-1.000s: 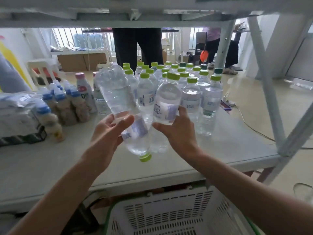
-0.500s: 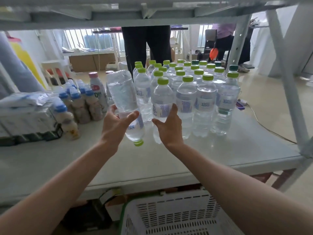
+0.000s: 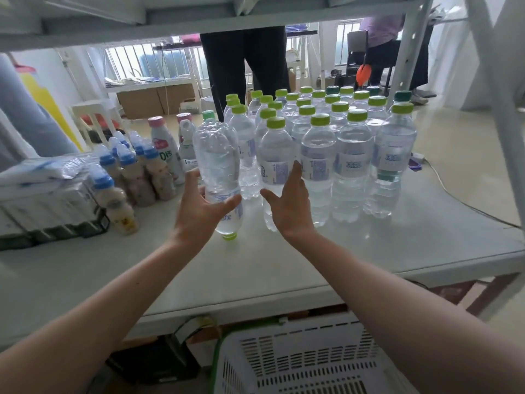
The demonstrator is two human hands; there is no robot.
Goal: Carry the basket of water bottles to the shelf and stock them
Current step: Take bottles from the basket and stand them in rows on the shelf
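Note:
My left hand (image 3: 199,214) grips a clear water bottle (image 3: 217,157) held upside down, its green cap just above the grey shelf board (image 3: 397,245). My right hand (image 3: 292,211) has straight fingers that rest against the side of a standing green-capped bottle (image 3: 274,155). That bottle is the front left one of a block of several water bottles (image 3: 352,143) on the shelf. The white basket (image 3: 298,359) with a green rim sits below the shelf edge; its inside is mostly out of view.
Blue-capped milky drinks (image 3: 127,166) and taller pink-capped bottles (image 3: 164,143) stand left of the water. A wrapped pack (image 3: 42,194) lies at far left. The upper shelf board (image 3: 199,18) hangs low overhead, a slanted upright (image 3: 508,109) at right. A person (image 3: 244,58) stands behind.
Both hands moved forward over the shelf. The right hand set its bottle down at the front of the block and opened its fingers. The upside-down bottle sank closer to the board.

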